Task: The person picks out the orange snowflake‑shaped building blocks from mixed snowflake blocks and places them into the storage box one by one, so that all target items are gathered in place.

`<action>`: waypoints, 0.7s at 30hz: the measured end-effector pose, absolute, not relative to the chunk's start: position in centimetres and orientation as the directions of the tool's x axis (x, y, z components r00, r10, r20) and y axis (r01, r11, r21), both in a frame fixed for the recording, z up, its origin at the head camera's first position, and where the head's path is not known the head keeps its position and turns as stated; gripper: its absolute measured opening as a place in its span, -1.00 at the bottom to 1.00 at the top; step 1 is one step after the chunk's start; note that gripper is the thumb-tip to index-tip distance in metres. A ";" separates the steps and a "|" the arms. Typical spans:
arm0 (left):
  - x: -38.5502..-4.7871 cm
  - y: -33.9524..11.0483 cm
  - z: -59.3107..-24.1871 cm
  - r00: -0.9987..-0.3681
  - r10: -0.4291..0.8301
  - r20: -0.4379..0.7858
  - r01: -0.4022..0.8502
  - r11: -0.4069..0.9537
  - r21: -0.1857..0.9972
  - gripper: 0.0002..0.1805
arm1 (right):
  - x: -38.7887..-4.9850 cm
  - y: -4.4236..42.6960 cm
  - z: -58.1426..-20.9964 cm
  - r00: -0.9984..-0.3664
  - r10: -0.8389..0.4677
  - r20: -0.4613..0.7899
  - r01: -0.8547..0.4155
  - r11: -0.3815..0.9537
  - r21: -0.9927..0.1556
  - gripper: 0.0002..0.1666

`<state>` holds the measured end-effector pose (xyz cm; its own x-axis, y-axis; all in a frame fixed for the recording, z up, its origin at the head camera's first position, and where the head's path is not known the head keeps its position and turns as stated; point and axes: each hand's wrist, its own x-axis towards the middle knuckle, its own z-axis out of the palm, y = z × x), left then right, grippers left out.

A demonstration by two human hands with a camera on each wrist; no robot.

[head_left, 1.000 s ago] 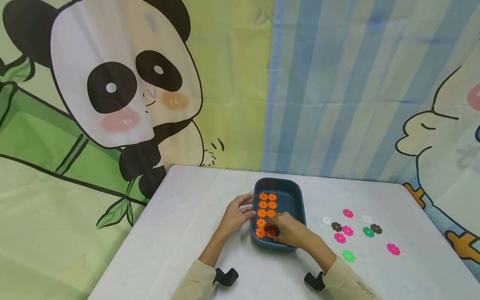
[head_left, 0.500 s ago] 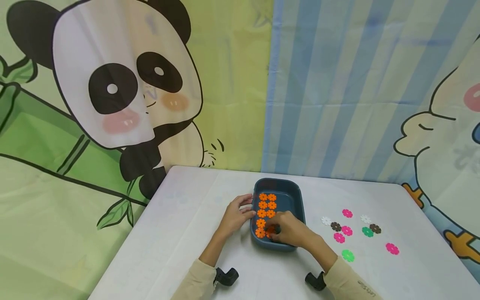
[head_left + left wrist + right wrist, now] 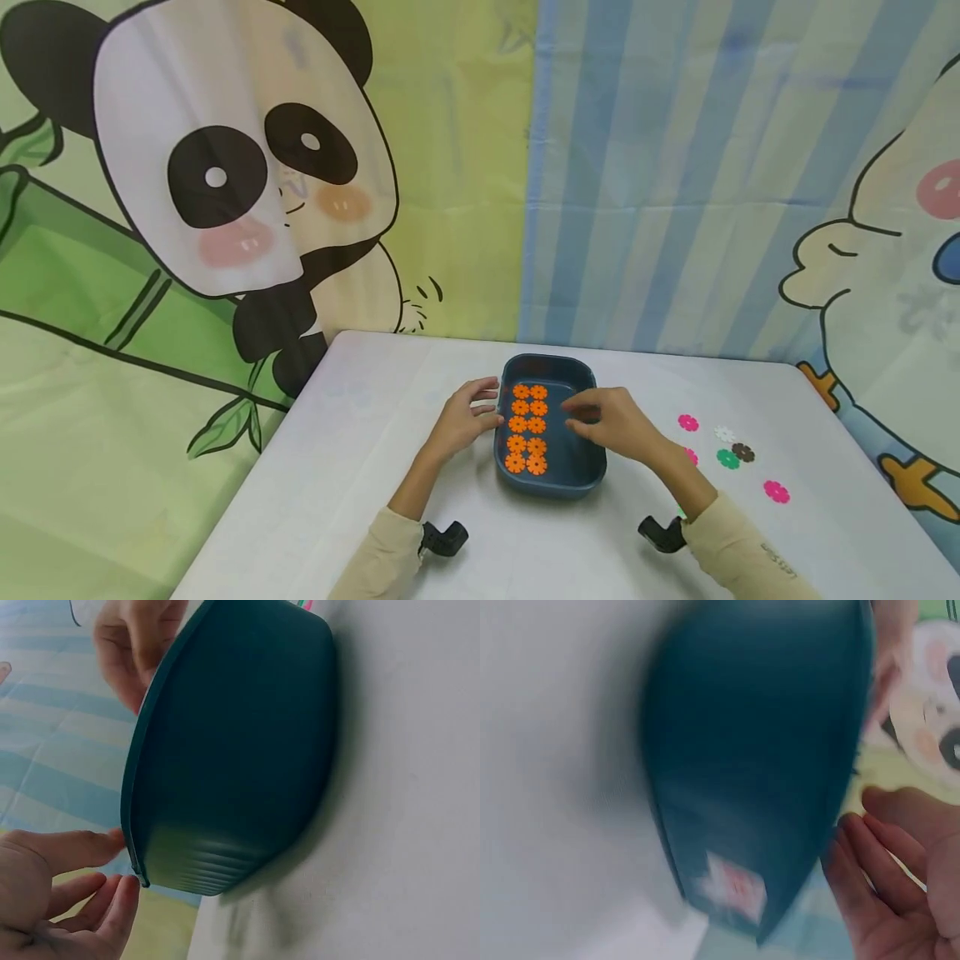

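A dark blue tray (image 3: 573, 471) stands on the white table. Inside it, along the left half, orange flower-shaped plastic discs (image 3: 536, 444) lie in two neat columns. My left hand (image 3: 457, 422) is at the tray's left wall; in the left wrist view its thumb and fingertips (image 3: 124, 892) lie against the rim, loosely spread. Over the tray's right side hovers my right hand (image 3: 618, 423), its thumb and fingers apart with nothing seen between them. The right wrist view is blurred, but the right hand (image 3: 900, 862) appears beside the tray rim there too.
Right of the tray lie loose discs: a pink disc (image 3: 687, 422), a white disc (image 3: 724, 434), a brown disc (image 3: 743, 452), a dark green disc (image 3: 727, 459) and another pink disc (image 3: 776, 492). The right forearm partly covers others. A printed curtain (image 3: 465, 208) hangs behind the table.
My right hand has let go of the orange disc at the near end of the right column and moved up and right. The left hand keeps its place at the tray's side.
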<state>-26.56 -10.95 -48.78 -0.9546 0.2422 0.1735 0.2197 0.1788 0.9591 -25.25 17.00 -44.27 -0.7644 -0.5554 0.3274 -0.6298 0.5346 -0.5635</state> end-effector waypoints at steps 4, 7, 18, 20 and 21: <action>-26.6 -11.0 -48.7 -0.954 0.255 0.155 0.199 0.159 0.967 -0.29 | -24.4 15.1 -45.7 -0.704 -0.688 0.179 -0.627 0.484 -0.610 -0.67; -26.6 -10.8 -48.9 -0.954 0.259 0.154 0.192 0.130 0.973 -0.31 | -24.2 13.8 -46.7 -0.680 -0.722 0.130 -0.629 0.483 -0.609 -0.64; -26.6 -10.6 -49.1 -0.949 0.249 0.192 0.229 0.126 0.965 -0.35 | -24.4 12.7 -47.5 -0.660 -0.736 0.149 -0.682 0.505 -0.528 -0.68; -26.8 -10.6 -48.9 -0.952 0.243 0.186 0.229 0.165 0.959 -0.37 | -24.7 13.0 -47.3 -0.671 -0.718 0.188 -0.690 0.510 -0.514 -0.68; -26.9 -10.7 -48.9 -0.952 0.239 0.192 0.241 0.197 0.950 -0.40 | -24.9 13.3 -47.0 -0.681 -0.701 0.213 -0.692 0.519 -0.501 -0.67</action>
<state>-26.93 -10.67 -48.86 -0.9518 0.2389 0.1923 0.2414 0.1968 0.9503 -24.87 13.26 -47.03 -0.6807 -0.7008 0.2134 -0.6920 0.5194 -0.5014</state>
